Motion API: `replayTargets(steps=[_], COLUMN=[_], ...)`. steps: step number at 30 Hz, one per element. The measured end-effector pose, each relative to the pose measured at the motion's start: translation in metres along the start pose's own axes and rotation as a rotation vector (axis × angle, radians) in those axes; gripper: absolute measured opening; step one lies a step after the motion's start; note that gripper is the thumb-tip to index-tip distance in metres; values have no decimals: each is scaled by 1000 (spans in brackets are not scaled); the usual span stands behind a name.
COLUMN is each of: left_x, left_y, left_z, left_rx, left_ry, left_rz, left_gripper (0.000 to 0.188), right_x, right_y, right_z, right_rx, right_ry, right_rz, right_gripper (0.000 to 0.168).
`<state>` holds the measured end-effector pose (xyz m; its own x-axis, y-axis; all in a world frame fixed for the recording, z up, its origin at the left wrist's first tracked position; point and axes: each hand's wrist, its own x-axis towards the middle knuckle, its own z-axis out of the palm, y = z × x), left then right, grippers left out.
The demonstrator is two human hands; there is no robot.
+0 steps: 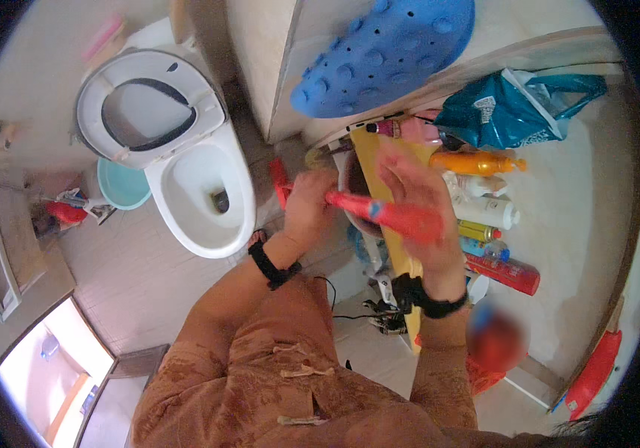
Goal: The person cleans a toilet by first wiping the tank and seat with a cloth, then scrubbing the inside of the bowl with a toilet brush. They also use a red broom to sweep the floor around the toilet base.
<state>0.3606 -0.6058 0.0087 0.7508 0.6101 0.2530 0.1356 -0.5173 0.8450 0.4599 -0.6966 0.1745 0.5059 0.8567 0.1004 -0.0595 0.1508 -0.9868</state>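
My left hand [310,204] is closed around the narrow neck end of a red plastic bottle [390,215]. A red piece [279,182] shows just beyond its fingers; whether it belongs to the bottle is unclear. My right hand [423,201] lies behind the bottle's wide base, its fingers stretched upward and blurred. The base overlaps the palm, so I cannot tell if that hand grips it. Left of my hands stands a white toilet [208,224], its seat [101,101] and lid raised. Black bands circle both wrists.
Several bottles and cans, including an orange bottle [474,163] and a red can [507,273], line a pale ledge [561,196] at right. A teal bag [499,112] lies above them. A blue studded mat [381,56] hangs at top. A turquoise basin [124,182] sits beside the toilet.
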Motion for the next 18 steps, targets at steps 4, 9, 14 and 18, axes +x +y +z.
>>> replayTargets(steps=[4, 9, 14, 18], left_x=[11, 1, -11, -11], left_y=[-18, -29, -39, -44], left_z=[-25, -65, -77, -73], left_rx=[-118, -321, -313, -324], left_ry=[18, 37, 10, 24], left_rz=[-76, -380, -429, -402], left_gripper=[23, 10, 11, 12], right_x=[-9, 2, 37, 40], right_y=[120, 263, 351, 359], right_z=[-68, -62, -79, -76], right_rx=[-110, 11, 594, 489], right_ry=[375, 564, 793, 773], right_rz=[550, 704, 578, 572], right_gripper=[38, 17, 22, 20])
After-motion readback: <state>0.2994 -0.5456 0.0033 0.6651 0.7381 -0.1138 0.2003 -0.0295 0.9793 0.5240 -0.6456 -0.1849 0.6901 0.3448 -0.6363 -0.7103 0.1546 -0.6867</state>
